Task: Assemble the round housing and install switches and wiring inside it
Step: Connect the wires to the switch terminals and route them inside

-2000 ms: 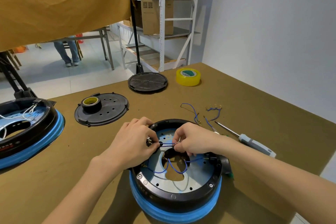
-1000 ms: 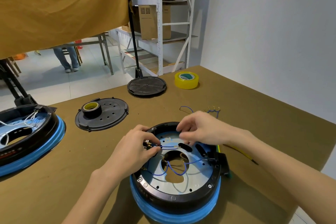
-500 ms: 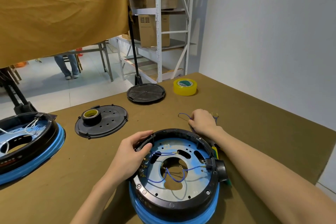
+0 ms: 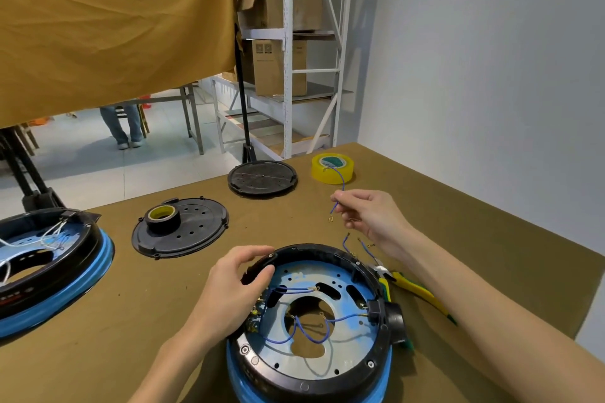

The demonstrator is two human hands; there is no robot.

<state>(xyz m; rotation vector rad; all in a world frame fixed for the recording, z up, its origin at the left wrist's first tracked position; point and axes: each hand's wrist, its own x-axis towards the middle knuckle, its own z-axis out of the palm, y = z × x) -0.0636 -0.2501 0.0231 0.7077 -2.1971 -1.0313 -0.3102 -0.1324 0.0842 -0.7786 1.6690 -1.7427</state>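
Note:
A round black housing (image 4: 327,379) with a blue base ring sits near the table's front edge, its metal plate carrying several blue wires (image 4: 307,332). My left hand (image 4: 229,291) grips the housing's upper left rim, thumb inside. My right hand (image 4: 370,216) is raised behind the housing and pinches a short blue wire (image 4: 340,186) that stands upward, with a terminal at its lower end. More loose blue wires (image 4: 355,244) lie on the table under that hand.
A second housing (image 4: 49,271) with white wires sits at left. Two black round covers (image 4: 180,227) (image 4: 263,178) lie behind, the nearer bearing a tape roll (image 4: 162,217). Yellow tape (image 4: 332,168) is at the back. Yellow-handled pliers (image 4: 412,288) lie to the housing's right.
My right hand left the housing, reached to the loose wires behind it and has lifted one blue wire off the table. My left hand shifted from the inner wiring to the rim.

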